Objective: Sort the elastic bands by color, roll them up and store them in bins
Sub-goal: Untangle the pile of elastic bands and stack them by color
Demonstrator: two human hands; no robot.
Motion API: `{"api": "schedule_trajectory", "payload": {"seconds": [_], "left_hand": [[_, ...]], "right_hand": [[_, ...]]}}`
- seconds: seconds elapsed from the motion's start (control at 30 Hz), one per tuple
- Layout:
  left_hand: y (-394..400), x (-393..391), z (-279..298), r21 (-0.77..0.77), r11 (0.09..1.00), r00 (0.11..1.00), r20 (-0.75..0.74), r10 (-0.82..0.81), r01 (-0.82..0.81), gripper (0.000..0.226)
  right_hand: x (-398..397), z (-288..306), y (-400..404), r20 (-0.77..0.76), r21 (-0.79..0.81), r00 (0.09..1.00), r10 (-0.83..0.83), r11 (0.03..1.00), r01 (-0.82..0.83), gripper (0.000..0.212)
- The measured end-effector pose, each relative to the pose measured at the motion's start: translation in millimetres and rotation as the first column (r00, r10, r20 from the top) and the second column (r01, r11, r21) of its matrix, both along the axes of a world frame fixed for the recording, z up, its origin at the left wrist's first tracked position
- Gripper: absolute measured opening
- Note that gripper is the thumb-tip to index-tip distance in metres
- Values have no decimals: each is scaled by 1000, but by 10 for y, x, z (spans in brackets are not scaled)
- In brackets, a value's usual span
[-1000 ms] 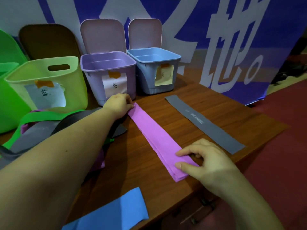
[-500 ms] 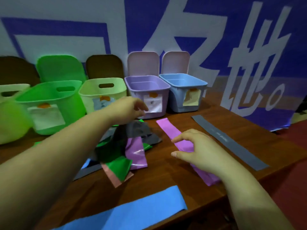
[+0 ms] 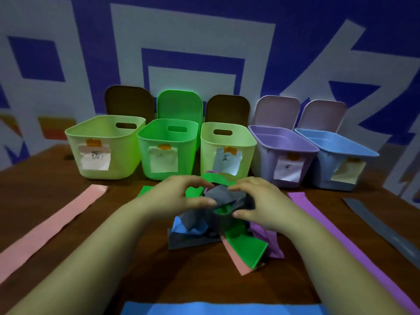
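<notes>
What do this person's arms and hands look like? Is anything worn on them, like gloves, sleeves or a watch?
Both are bare. The left hand and right hand have no gloves, and no rings show on the fingers. Neither wrist carries a watch or band, and no sleeve shows on either forearm up to the picture's lower edge.

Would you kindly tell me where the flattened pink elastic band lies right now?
In the head view, the flattened pink elastic band lies on the left of the wooden table, running diagonally below the leftmost pale green bin.
</notes>
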State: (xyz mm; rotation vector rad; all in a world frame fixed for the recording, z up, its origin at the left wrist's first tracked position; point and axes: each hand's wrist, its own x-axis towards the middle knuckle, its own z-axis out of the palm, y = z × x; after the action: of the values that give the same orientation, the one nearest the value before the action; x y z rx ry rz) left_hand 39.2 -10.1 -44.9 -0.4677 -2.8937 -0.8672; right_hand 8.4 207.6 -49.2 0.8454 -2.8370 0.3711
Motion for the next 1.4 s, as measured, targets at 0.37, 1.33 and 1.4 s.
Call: {"api": "schedule_trajectory", "payload": {"seconds": [0.37,1.33,1.4], "left_hand": [[-83,-89,-338,223,965,983,-147,-107,138,32],[-436,-209,-279,827,536,970,46,238,-170,32],[-450,-227,-287,846,493,960,76,268,-205,37]], "right_hand": [[-88,-306,45,-108,-440,994,37,894,-81,17],[-334,-356,634,295,-593,953,-75,767,244,6],[-292,-324,613,367,-635,930,-3,730,253,6]]}}
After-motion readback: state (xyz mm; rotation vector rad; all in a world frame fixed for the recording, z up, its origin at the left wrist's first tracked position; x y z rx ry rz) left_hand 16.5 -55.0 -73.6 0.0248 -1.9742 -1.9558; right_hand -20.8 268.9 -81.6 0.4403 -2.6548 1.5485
